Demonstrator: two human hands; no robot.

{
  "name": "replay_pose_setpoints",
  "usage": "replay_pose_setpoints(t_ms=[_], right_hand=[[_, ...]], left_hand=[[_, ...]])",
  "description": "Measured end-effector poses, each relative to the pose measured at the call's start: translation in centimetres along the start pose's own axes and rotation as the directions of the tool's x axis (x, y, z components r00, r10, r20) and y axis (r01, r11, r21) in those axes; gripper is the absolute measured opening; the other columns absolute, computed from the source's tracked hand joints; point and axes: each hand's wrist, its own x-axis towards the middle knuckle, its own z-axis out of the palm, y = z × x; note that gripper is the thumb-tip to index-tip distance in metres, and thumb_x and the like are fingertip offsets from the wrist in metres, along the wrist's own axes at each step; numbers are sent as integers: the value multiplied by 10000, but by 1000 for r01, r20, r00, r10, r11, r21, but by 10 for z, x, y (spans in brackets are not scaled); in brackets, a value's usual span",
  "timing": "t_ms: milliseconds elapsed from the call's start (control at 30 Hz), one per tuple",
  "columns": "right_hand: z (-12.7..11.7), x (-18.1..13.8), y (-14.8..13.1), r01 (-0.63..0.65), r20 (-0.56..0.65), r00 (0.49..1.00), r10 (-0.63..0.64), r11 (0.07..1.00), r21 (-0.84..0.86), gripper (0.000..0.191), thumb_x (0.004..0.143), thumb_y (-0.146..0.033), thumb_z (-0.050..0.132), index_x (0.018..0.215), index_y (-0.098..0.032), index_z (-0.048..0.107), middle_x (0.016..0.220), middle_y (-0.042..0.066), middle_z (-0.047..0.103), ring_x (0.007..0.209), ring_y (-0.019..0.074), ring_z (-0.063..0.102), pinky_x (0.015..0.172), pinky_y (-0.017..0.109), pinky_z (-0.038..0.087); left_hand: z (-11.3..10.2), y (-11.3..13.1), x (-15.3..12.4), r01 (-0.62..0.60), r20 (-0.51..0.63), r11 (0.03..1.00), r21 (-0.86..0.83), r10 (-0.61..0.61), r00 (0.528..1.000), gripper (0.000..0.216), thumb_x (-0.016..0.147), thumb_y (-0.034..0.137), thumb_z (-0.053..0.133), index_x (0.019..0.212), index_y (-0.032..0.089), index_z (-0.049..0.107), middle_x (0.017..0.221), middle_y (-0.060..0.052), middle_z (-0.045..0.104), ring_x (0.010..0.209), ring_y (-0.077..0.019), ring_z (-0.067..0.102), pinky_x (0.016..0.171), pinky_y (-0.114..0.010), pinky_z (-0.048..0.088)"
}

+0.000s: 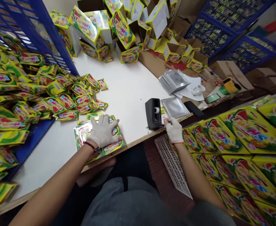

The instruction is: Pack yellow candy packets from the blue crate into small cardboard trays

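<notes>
My left hand (103, 131), in a white knit glove with bare fingertips, lies spread on a flat printed box (80, 133) near the table's front edge. The box is yellow, green and red, with a shiny top, and the hand covers much of it. My gloved right hand (174, 130) is at the cutter end of a black tape dispenser (150, 113), with thumb and fingers pinched together. They appear to grip the end of the clear tape, though the strip itself hardly shows. A small white roll (157, 110) sits inside the dispenser.
Yellow snack packets (55, 103) spill from a blue crate (55, 37) on the left. Open cartons (128, 56) stand at the back. Clear plastic trays (175, 80), a white cup (198, 90) and a phone (212, 98) lie to the right. Stacked yellow boxes (236, 131) fill the right side.
</notes>
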Motion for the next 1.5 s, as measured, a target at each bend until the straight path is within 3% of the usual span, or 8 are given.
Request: replay_pose_setpoints(t_ms=[200, 333, 667, 967, 1067, 1167, 1333, 1500], right_hand=[[-1, 32, 26, -26, 150, 988, 44, 993, -119, 210, 758, -406, 586, 734, -211, 660, 806, 39, 670, 852, 212, 597, 796, 317, 478], [5, 14, 22, 5, 1, 1000, -5, 990, -144, 191, 729, -382, 583, 653, -210, 620, 930, 72, 652, 958, 225, 570, 871, 312, 451], [15, -40, 45, -163, 53, 985, 161, 986, 35, 352, 745, -547, 464, 758, -213, 571, 729, 49, 615, 728, 193, 541, 698, 291, 446], [4, -30, 63, -126, 271, 946, 180, 970, -206, 274, 659, -380, 548, 473, -233, 410, 482, -23, 409, 568, 143, 392, 553, 267, 315], [2, -34, 43, -28, 501, 859, 107, 986, -164, 308, 686, -435, 571, 507, -220, 444, 516, -33, 423, 561, 128, 377, 553, 260, 303], [19, -26, -5, 114, 732, 667, -141, 990, 86, 372, 792, -526, 544, 612, -202, 510, 603, -26, 477, 600, 123, 401, 589, 254, 328], [82, 7, -86, 238, 865, 364, -344, 933, 271, 386, 777, -530, 594, 619, -183, 537, 636, -15, 519, 636, 120, 445, 613, 245, 350], [128, 29, -103, 215, 931, 160, -327, 933, 290, 396, 698, -545, 643, 592, -187, 513, 592, -43, 480, 596, 99, 401, 582, 235, 341]], left_hand=[[-2, -1, 1, 11, 5, 1000, 1, -11, 1000, 853, 719, 773, 570, 1429, 304, 504, 1384, -207, 446, 1301, -468, 349, 1025, -723, 164], [-3, -1, 3, 21, 22, 1000, 11, -22, 1000, 852, 723, 776, 557, 1436, 314, 494, 1400, -205, 435, 1308, -467, 341, 1024, -716, 170], [-5, 0, 4, 6, 13, 1000, 7, -6, 1000, 854, 737, 801, 506, 1430, 302, 503, 1356, -218, 455, 1270, -460, 372, 1006, -722, 174], [2, 1, -1, 11, -38, 998, -56, -13, 999, 860, 711, 789, 552, 1415, 297, 520, 1330, -201, 471, 1260, -450, 364, 1028, -713, 127], [3, 0, -3, 1, -38, 996, -93, -4, 999, 854, 704, 779, 574, 1408, 297, 530, 1335, -191, 472, 1258, -452, 356, 1034, -708, 113], [2, 1, -4, 9, -27, 994, -111, -12, 1000, 866, 691, 789, 589, 1406, 303, 530, 1353, -183, 464, 1265, -445, 341, 1043, -698, 107], [3, 2, -6, 15, -38, 995, -100, -19, 999, 910, 656, 804, 614, 1409, 301, 526, 1359, -184, 460, 1259, -439, 350, 1042, -704, 109], [6, 1, -7, 13, -52, 993, -114, -20, 998, 931, 627, 811, 633, 1403, 307, 531, 1337, -179, 471, 1258, -439, 349, 1045, -710, 111]])
